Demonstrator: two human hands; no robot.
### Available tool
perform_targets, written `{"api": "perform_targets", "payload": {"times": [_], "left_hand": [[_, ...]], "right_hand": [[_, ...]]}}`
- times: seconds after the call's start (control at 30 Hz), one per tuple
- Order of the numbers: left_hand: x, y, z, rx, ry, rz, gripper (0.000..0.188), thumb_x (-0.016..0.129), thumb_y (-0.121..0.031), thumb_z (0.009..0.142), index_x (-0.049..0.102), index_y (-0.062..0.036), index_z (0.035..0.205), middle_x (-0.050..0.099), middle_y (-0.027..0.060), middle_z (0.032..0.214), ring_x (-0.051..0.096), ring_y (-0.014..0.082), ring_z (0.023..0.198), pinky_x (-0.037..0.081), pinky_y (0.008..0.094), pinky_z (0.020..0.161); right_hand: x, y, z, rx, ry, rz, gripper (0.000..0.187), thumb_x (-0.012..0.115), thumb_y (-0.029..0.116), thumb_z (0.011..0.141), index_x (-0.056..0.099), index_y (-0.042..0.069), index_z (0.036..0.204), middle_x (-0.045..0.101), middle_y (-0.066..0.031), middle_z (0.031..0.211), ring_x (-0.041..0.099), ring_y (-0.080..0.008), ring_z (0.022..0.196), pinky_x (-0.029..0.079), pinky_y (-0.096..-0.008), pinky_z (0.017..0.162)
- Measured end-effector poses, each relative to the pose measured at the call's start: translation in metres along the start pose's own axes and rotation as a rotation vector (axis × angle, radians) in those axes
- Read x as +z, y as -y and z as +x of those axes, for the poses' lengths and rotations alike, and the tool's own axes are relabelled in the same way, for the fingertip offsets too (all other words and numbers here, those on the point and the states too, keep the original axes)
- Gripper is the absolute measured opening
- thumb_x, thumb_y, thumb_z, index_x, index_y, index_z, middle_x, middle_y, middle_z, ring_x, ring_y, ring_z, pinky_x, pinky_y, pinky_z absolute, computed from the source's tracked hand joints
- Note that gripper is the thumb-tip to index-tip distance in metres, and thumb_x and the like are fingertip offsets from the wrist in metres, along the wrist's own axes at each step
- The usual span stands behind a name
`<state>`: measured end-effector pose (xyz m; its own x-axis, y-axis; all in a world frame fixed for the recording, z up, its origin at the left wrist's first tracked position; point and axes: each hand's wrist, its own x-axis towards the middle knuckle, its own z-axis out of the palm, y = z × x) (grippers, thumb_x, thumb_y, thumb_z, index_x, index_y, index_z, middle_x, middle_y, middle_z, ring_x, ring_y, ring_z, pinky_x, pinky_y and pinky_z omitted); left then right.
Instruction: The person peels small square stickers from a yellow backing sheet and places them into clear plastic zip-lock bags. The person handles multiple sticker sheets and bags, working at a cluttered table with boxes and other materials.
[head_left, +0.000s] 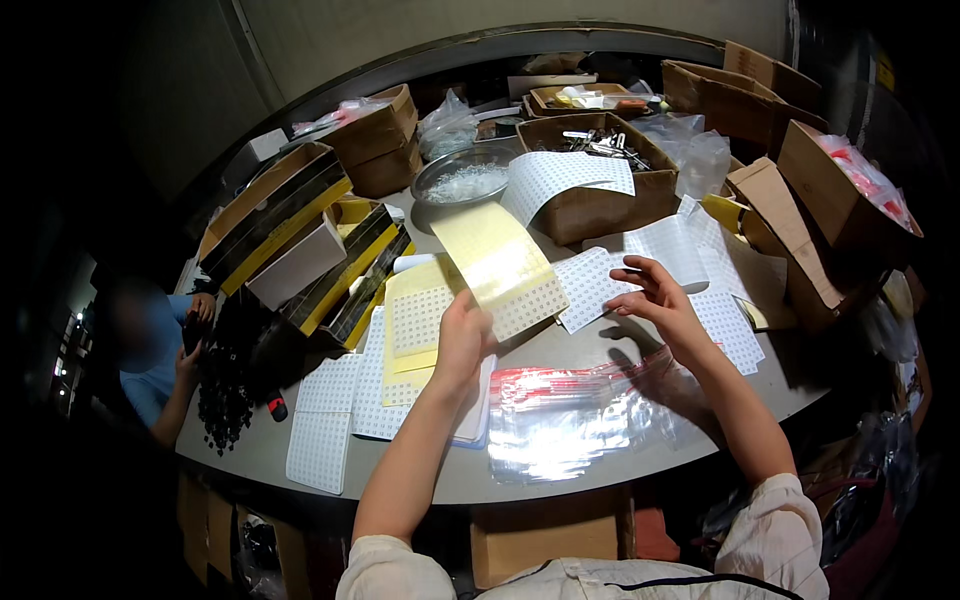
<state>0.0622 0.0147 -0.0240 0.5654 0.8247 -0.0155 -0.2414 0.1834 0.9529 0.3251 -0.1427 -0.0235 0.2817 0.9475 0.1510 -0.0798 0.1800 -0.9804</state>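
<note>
My left hand [464, 338] is closed on a yellowish sticker sheet [498, 252], part bare backing and part rows of small printed labels. It is tilted up off the table. My right hand [662, 304] hovers over the table to its right, fingers apart and slightly curled, with nothing visible in them. Under the left hand lie more yellow and white label sheets [415, 315]. A white label sheet [588, 285] lies between the hands. Clear zip bags with red-edged tops [560, 420] are spread in front of me, partly shaded by my right arm.
Beyond the sheets stand a metal bowl of small clear pieces [465, 178] and a cardboard box of metal parts [600, 205]. Black-and-yellow boxes [290, 240] are stacked at left, near black parts [225, 400] and another person [160, 370]. More boxes [835, 180] crowd the right.
</note>
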Motion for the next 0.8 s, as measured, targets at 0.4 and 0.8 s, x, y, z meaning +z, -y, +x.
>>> {"api": "perform_targets", "payload": {"times": [0.4,0.8], "left_hand": [[-0.024,0.015,0.022,0.093,-0.094,0.294,0.068,0.054,0.016,0.08,0.036,0.0083,0.145,0.069,0.0225,0.119,0.069,0.0275,0.11,0.054,0.032,0.095],[-0.027,0.002,0.021,0.262,-0.178,0.51,0.08,0.062,0.013,0.08,0.027,0.0042,0.152,0.067,0.0205,0.118,0.07,0.0204,0.1,0.056,0.028,0.083]], "right_hand": [[-0.035,-0.033,0.018,-0.497,-0.19,-0.906,0.067,0.064,0.008,0.086,0.04,-0.002,0.147,0.052,-0.0246,0.142,0.055,-0.0387,0.127,0.044,-0.0436,0.109],[-0.035,-0.044,0.023,-0.394,-0.175,-0.868,0.067,0.069,0.016,0.087,0.042,-0.002,0.146,0.054,-0.0243,0.141,0.053,-0.0383,0.131,0.043,-0.0429,0.109]]}}
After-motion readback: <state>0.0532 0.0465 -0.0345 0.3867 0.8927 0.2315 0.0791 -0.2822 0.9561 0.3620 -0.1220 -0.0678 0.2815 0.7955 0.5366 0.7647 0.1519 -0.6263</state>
